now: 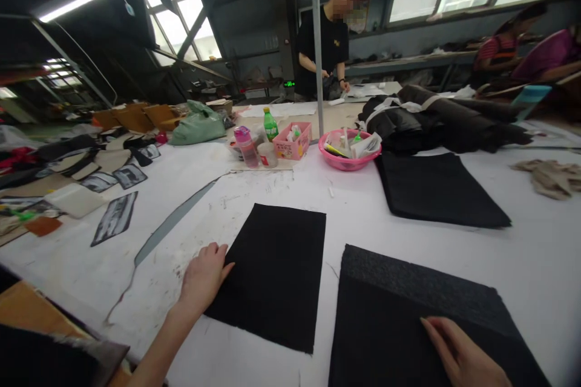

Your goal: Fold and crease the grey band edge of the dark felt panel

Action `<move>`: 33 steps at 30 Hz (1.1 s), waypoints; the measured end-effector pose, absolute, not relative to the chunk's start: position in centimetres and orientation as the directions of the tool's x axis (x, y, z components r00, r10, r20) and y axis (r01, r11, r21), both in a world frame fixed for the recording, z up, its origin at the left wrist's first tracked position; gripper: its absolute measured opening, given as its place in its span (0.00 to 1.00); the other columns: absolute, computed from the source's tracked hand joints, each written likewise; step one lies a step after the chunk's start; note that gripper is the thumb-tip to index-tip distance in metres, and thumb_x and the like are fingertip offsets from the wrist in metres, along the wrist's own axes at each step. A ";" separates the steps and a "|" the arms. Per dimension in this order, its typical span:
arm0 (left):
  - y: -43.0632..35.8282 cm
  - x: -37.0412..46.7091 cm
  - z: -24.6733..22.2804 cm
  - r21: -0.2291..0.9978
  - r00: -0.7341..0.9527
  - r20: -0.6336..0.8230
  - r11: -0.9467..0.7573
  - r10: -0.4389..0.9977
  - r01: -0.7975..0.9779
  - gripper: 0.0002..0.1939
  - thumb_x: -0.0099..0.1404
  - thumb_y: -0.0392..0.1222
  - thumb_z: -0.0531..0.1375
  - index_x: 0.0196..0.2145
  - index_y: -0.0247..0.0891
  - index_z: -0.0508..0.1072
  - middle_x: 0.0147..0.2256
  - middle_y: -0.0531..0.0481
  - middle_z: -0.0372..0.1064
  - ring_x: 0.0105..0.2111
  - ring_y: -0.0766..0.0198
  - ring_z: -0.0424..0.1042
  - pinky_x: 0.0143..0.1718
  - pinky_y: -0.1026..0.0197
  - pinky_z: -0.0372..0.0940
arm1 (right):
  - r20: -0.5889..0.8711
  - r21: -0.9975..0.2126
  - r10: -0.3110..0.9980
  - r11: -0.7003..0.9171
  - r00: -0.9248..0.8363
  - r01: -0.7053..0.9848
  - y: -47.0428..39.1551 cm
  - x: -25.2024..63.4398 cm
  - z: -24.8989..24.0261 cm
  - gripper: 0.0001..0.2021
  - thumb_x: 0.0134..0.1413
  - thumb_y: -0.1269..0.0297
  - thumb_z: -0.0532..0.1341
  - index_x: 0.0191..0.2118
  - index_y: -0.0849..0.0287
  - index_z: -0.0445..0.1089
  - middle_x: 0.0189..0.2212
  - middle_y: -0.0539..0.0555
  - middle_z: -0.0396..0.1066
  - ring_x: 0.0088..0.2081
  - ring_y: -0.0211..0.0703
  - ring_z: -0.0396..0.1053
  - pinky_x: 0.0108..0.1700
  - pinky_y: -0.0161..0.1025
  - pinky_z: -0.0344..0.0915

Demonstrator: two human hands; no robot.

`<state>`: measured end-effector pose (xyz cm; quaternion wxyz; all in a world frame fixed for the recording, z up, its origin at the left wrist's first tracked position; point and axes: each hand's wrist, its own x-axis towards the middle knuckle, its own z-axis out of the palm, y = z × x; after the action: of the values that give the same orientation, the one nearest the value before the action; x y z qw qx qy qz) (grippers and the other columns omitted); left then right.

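A flat black fabric piece [276, 272], roughly four-sided, lies on the white-covered table. My left hand [204, 272] is at its left edge, fingers loosely bent and the thumb apart from them, touching the edge. To the right, near the front, lies another black fabric piece [381, 326], with a greyer, fuzzy-looking strip [417, 275] along its far side. Over this piece my right hand [458, 351] has thumb and forefinger pressed together, pinching at the cloth just below the strip. Its other fingers are partly hidden.
Behind are a stack of black fabric [440, 190], a pink basin [349, 160], a pink box [293, 142], bottles and a green bag [197, 124]. A metal pole [316, 42] rises beyond them. A torn slit [181, 211] crosses the table cover. A co-worker [324, 48] stands opposite.
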<state>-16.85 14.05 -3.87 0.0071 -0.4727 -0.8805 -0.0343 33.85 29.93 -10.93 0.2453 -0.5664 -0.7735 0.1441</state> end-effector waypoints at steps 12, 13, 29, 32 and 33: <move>14.4 10.2 -9.7 0.250 0.557 0.318 -0.635 0.767 0.731 0.10 0.66 0.48 0.61 0.42 0.41 0.71 0.41 0.51 0.71 0.42 0.65 0.69 0.44 0.65 0.61 | 0.293 -0.323 0.887 0.443 -0.357 0.836 29.0 32.6 -9.8 0.26 0.66 0.36 0.41 0.41 0.49 0.67 0.36 0.44 0.71 0.30 0.39 0.71 0.26 0.35 0.65; 14.2 10.6 -10.1 0.200 0.586 0.319 -0.657 0.745 0.727 0.10 0.66 0.49 0.61 0.42 0.42 0.71 0.42 0.51 0.71 0.43 0.63 0.68 0.44 0.63 0.61 | 0.287 -0.317 0.883 0.453 -0.371 0.833 28.9 32.4 -9.5 0.26 0.66 0.37 0.41 0.42 0.49 0.67 0.35 0.45 0.70 0.29 0.39 0.71 0.26 0.35 0.65; 8.1 9.8 -4.4 -0.014 0.676 0.289 -0.703 0.678 0.711 0.07 0.67 0.41 0.58 0.32 0.38 0.65 0.31 0.50 0.62 0.32 0.60 0.63 0.30 0.57 0.55 | 0.471 0.092 0.462 0.821 -0.751 0.563 17.6 35.4 -8.5 0.27 0.61 0.37 0.53 0.54 0.51 0.68 0.49 0.56 0.68 0.46 0.51 0.70 0.40 0.41 0.70; 7.2 9.2 -4.7 -0.041 0.663 0.307 -0.686 0.683 0.726 0.08 0.66 0.41 0.60 0.32 0.38 0.64 0.31 0.51 0.62 0.32 0.61 0.62 0.30 0.57 0.54 | 0.487 0.093 0.458 0.820 -0.744 0.565 16.6 35.1 -9.2 0.26 0.58 0.39 0.58 0.54 0.51 0.68 0.50 0.56 0.68 0.46 0.52 0.70 0.40 0.42 0.70; 7.0 9.1 -4.9 -0.056 0.663 0.316 -0.684 0.679 0.727 0.08 0.66 0.41 0.60 0.31 0.38 0.64 0.31 0.51 0.62 0.31 0.61 0.62 0.30 0.57 0.54 | 0.487 0.093 0.458 0.819 -0.744 0.565 16.4 35.0 -9.4 0.27 0.56 0.40 0.61 0.54 0.51 0.68 0.50 0.55 0.68 0.46 0.52 0.70 0.40 0.43 0.70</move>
<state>9.09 7.00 -4.94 0.0887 -0.9075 -0.3875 -0.1360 35.03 16.35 -9.38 0.2275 -0.2762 -0.9263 -0.1183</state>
